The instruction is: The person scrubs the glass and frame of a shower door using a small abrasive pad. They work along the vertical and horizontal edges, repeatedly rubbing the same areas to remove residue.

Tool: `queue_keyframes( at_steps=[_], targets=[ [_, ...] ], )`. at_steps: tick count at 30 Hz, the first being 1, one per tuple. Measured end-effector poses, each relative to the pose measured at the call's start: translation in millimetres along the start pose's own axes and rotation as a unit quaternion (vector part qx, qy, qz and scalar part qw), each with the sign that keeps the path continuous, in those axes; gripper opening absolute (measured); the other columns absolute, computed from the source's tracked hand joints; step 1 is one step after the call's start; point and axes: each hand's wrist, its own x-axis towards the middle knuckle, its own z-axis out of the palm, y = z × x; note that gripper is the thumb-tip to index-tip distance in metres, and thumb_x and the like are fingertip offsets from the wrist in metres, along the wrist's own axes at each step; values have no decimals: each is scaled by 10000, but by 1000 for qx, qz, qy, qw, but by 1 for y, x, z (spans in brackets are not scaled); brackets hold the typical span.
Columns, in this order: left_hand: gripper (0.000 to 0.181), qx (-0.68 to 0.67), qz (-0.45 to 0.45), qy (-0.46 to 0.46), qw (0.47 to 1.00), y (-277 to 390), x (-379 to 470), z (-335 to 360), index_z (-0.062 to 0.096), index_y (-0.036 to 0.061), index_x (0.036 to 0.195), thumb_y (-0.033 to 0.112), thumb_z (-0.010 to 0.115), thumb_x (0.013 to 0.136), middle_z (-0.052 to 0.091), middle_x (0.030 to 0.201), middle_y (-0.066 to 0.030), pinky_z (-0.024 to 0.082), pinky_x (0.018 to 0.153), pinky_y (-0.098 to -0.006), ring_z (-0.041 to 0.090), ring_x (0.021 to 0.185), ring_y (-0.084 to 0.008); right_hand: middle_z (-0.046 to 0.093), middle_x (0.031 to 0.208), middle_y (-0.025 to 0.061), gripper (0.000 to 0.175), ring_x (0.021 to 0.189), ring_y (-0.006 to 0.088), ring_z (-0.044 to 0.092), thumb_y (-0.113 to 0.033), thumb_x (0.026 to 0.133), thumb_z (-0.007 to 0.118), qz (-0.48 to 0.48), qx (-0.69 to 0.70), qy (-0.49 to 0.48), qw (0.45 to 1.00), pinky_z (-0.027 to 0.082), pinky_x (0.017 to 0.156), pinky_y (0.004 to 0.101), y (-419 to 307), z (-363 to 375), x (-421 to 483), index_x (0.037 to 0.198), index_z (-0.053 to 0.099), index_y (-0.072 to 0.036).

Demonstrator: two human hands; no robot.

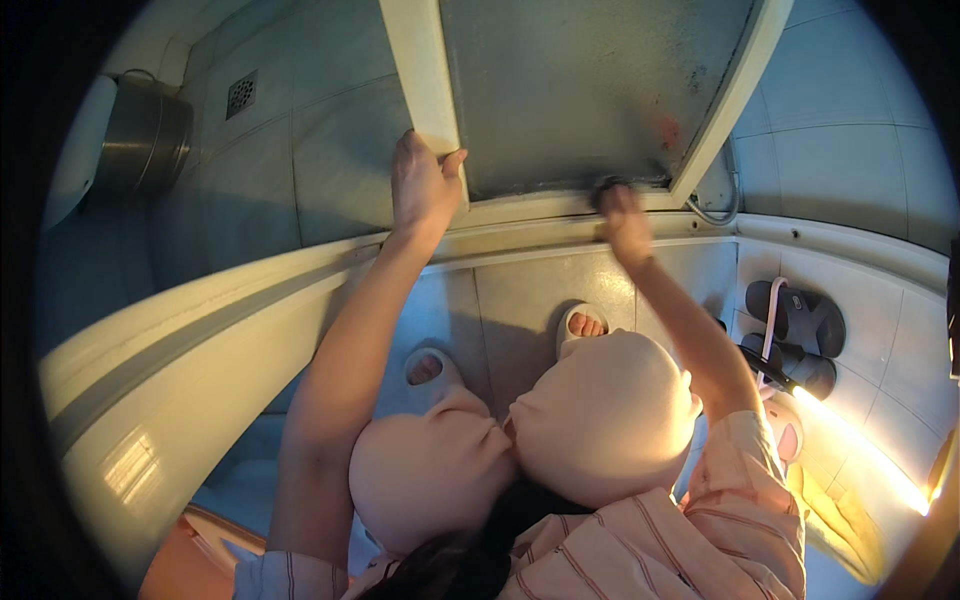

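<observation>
A framed panel (562, 97) with frosted, stained glass stands in front of me. My left hand (426, 180) grips the left upright of its pale frame (427, 82), the thumb on the inner edge. Low on the glass, near the bottom rail (525, 206), my right hand (627, 221) is blurred. It holds a small dark pad (609, 189) against the panel; what kind of pad is too blurred to tell. Dark marks run along the glass's lower edge, and a reddish patch (670, 131) shows above my right hand.
A raised track (210, 281) runs beneath the panel and along the left. Beyond it are a floor drain (241, 95) and a metal bin (142, 135). Dark slippers (806, 319) and a lit lamp tube (859, 450) are at the right. A yellow cloth (840, 525) lies below the lamp.
</observation>
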Motion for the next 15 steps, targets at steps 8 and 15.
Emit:
queue_keyframes(
  at_steps=[8, 15],
  targets=[
    [462, -26, -18, 8, 999, 5, 1, -4, 513, -79, 1037, 265, 736, 824, 600, 1020, -246, 479, 837, -443, 587, 962, -406, 552, 1164, 172, 315, 1092, 332, 504, -112, 808, 538, 30, 120, 46, 991, 438, 958, 418, -61, -23, 20, 1083, 594, 31],
    [358, -218, -76, -13, 973, -9, 0, -15, 603, -22, 1020, 327, 590, 941, 668, 935, -183, 492, 794, -381, 642, 875, -305, 515, 975, 139, 274, 963, 296, 514, -81, 746, 564, -213, 225, 137, 941, 478, 845, 361, -150, -76, 82, 1002, 572, 16]
  ],
)
